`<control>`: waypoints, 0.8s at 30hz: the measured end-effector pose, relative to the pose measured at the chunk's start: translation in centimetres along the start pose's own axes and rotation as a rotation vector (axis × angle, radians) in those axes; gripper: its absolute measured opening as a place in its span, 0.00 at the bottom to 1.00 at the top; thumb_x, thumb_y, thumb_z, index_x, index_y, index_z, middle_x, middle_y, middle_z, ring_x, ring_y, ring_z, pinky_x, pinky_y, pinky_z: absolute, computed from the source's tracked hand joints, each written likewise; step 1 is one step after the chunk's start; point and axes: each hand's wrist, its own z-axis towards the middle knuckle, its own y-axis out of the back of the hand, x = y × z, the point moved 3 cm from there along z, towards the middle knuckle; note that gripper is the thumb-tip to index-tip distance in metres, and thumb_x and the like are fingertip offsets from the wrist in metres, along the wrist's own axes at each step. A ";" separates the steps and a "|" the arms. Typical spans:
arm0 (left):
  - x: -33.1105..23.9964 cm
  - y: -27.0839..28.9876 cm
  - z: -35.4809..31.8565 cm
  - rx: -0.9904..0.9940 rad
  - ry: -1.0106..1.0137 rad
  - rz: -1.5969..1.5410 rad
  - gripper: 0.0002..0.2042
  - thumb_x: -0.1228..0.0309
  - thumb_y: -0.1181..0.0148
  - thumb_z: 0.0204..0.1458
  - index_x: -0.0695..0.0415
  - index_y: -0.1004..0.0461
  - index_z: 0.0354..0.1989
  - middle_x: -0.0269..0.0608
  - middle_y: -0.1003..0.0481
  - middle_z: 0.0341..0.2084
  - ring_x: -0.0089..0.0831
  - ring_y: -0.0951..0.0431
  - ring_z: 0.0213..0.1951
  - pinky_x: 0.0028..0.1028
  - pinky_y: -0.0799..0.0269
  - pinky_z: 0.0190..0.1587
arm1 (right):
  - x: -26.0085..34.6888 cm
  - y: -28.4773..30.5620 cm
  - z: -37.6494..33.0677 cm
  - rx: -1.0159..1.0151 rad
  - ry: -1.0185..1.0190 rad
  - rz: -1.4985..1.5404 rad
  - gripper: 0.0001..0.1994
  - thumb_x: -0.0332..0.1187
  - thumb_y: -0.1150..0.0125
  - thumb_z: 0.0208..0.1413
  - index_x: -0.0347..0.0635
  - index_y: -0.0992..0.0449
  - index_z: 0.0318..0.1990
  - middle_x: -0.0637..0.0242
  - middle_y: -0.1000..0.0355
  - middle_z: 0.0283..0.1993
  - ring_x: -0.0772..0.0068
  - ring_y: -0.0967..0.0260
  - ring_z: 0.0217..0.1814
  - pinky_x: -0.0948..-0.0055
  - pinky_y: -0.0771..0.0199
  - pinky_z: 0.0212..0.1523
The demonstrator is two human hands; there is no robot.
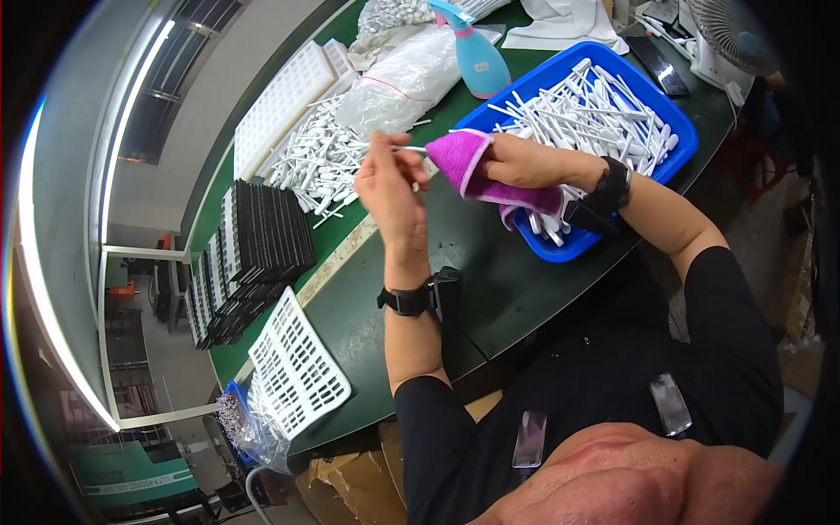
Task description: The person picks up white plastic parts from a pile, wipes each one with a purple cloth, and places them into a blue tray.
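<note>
Over the table, my left hand pinches a thin white stick between its fingertips. The stick's other end runs into a purple cloth with a pale edge. My right hand is closed on this cloth, which wraps the end and hides it. Part of the cloth drapes over the near left edge of a blue tray. Inside the tray lies a heap of white sticks with thicker ends. Beyond my left hand, a loose pile of similar white sticks covers part of the green table.
Stacked black trays and a white slotted basket stand at left. White perforated blocks, clear plastic bags and a blue spray bottle line the far side. A fan and a dark phone-like slab sit far right.
</note>
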 end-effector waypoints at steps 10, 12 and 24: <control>-1.6 -1.0 -1.4 0.237 -0.042 -0.250 0.16 0.61 0.56 0.62 0.64 0.30 0.39 0.42 0.26 0.20 0.22 0.30 0.16 0.19 0.35 0.17 | 6.0 4.0 -5.5 -0.334 0.138 -0.310 0.15 0.32 0.60 0.57 0.31 0.30 0.42 0.50 0.29 0.38 0.51 0.32 0.41 0.64 0.34 0.45; -2.0 0.8 0.2 0.273 -0.096 0.084 0.17 0.60 0.56 0.61 0.64 0.29 0.40 0.43 0.25 0.22 0.24 0.26 0.19 0.20 0.33 0.20 | 3.9 9.1 -7.6 -0.329 -0.092 -0.349 0.14 0.32 0.59 0.58 0.30 0.30 0.42 0.55 0.28 0.37 0.59 0.32 0.37 0.67 0.33 0.42; 6.9 18.8 5.0 -0.357 -0.043 1.469 0.11 0.65 0.45 0.48 0.53 0.24 0.39 0.47 0.23 0.29 0.46 0.23 0.33 0.39 0.29 0.36 | -7.1 18.4 -14.3 -0.478 -0.480 -1.096 0.16 0.38 0.57 0.60 0.31 0.31 0.37 0.43 0.31 0.38 0.42 0.34 0.43 0.56 0.34 0.41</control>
